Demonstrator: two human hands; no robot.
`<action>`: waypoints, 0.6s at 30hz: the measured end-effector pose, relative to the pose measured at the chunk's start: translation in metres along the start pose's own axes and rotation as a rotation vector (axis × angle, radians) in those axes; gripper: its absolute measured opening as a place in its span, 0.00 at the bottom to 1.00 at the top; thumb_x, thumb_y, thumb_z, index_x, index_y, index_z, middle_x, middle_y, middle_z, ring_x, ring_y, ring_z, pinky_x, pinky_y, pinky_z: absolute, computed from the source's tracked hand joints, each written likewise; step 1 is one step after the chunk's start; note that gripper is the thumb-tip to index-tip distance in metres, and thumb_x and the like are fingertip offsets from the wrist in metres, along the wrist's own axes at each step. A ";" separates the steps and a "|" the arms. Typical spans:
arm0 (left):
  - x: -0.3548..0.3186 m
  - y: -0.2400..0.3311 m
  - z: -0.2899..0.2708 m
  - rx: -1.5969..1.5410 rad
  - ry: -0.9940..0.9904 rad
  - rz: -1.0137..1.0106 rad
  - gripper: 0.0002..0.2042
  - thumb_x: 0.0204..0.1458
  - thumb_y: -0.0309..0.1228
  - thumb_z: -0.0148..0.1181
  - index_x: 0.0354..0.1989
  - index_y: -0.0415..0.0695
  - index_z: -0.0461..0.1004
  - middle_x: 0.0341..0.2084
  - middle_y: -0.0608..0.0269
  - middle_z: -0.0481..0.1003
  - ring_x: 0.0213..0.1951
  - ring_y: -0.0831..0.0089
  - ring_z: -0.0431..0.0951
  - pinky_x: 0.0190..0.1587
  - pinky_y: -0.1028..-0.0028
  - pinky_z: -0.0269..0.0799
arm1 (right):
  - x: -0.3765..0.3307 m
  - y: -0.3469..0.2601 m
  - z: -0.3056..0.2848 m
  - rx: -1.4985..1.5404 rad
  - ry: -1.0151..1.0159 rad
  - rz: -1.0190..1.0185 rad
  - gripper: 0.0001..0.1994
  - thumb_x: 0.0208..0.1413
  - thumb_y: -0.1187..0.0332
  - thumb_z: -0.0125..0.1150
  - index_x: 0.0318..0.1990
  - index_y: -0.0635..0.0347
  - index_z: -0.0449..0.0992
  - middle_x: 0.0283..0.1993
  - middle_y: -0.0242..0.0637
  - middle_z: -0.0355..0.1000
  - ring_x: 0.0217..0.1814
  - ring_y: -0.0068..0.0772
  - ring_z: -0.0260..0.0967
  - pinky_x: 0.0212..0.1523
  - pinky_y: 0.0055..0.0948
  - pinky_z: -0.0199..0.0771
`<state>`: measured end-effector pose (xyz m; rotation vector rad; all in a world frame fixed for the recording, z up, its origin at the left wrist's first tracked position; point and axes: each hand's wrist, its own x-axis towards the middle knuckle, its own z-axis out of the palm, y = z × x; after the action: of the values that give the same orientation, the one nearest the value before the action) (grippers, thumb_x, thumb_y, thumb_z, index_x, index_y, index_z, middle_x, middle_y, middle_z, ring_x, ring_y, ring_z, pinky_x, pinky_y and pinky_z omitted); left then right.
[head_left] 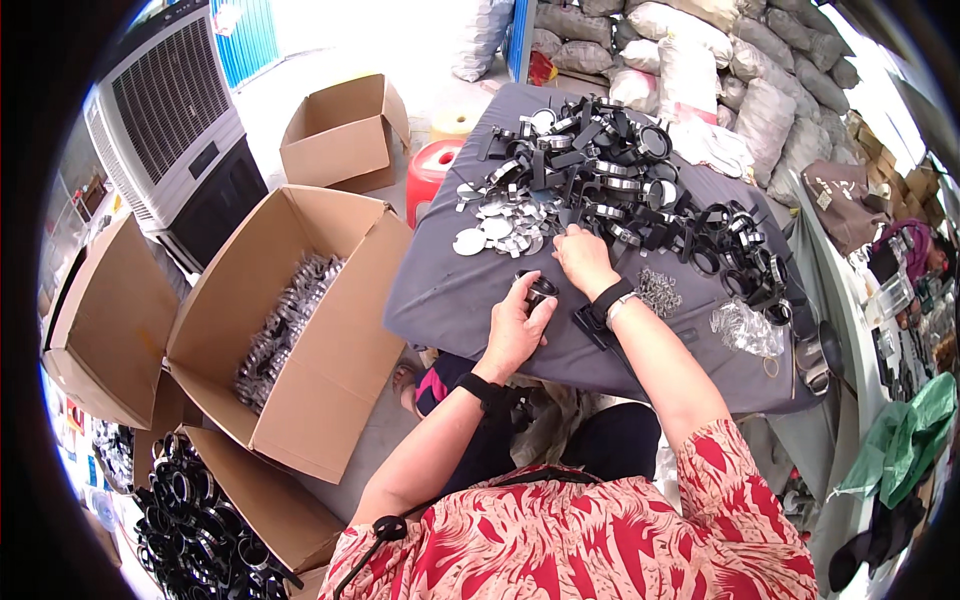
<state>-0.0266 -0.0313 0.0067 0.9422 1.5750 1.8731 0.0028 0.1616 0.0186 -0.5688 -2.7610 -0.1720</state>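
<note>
My left hand (516,328) is closed around a small round black part with a ring-like rim (541,289), held just above the near edge of the grey-covered table (437,262). My right hand (585,259) is at the near edge of a heap of black ring-shaped parts with silver bands (600,170). Its fingers are bent together, and whatever lies between them is hidden. Left of that hand lies a pile of flat silver discs and plates (510,222). A small heap of shiny metal pieces (659,293) lies right of my right wrist.
At left stand an open carton of clear-wrapped parts (350,385), another carton with black rings (195,510) and an air cooler (165,110). Behind them are an open carton (335,150) and a red stool (432,168). Clear plastic bags (748,328) lie on the table's right; filled sacks (690,75) are stacked beyond.
</note>
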 end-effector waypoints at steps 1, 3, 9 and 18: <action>-0.003 -0.002 -0.001 -0.021 -0.007 -0.017 0.22 0.54 0.27 0.58 0.57 0.39 0.63 0.26 0.63 0.73 0.19 0.82 0.70 0.18 0.78 0.69 | 0.000 -0.004 -0.001 -0.072 -0.020 -0.044 0.06 0.49 0.68 0.55 0.33 0.57 0.77 0.35 0.43 0.72 0.39 0.44 0.72 0.37 0.39 0.74; -0.001 -0.004 -0.003 -0.024 -0.016 -0.004 0.21 0.55 0.26 0.57 0.57 0.39 0.62 0.26 0.64 0.72 0.19 0.82 0.70 0.17 0.79 0.68 | -0.001 -0.004 -0.007 -0.094 0.063 -0.050 0.06 0.49 0.69 0.54 0.32 0.56 0.77 0.34 0.43 0.72 0.39 0.44 0.72 0.37 0.38 0.74; 0.008 0.005 0.001 -0.188 -0.057 -0.117 0.23 0.57 0.26 0.55 0.60 0.37 0.59 0.22 0.64 0.70 0.16 0.81 0.68 0.15 0.80 0.67 | -0.038 0.021 -0.042 0.722 0.332 0.398 0.07 0.51 0.69 0.57 0.29 0.62 0.76 0.25 0.43 0.75 0.29 0.41 0.74 0.32 0.36 0.71; 0.016 -0.015 0.032 -0.100 -0.034 -0.092 0.24 0.53 0.30 0.59 0.58 0.38 0.62 0.31 0.59 0.75 0.22 0.77 0.74 0.18 0.76 0.71 | -0.137 -0.019 -0.093 0.529 0.194 0.313 0.06 0.53 0.70 0.58 0.30 0.63 0.72 0.27 0.45 0.73 0.30 0.48 0.72 0.31 0.39 0.69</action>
<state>-0.0123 0.0032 -0.0021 0.8394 1.4659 1.8446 0.1402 0.0775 0.0602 -0.7692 -2.3483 0.5276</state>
